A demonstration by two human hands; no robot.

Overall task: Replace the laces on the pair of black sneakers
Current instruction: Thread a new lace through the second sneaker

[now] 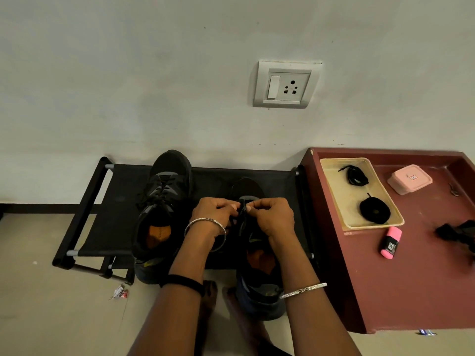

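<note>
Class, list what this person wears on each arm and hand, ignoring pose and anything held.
No sleeves or gloves show. Behind the left hand, a thin silver bangle circles the wrist and a black band sits higher up the forearm. The arm of the right hand carries one patterned silver bangle.

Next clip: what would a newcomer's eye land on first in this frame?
At centre frame the left hand and right hand meet, their fingers pinching a black lace over the right sneaker on the black rack. The left sneaker stands laced beside it. To the right, a cream tray on the maroon table holds a bundled lace and a coiled lace, with a pink highlighter nearby.
</note>
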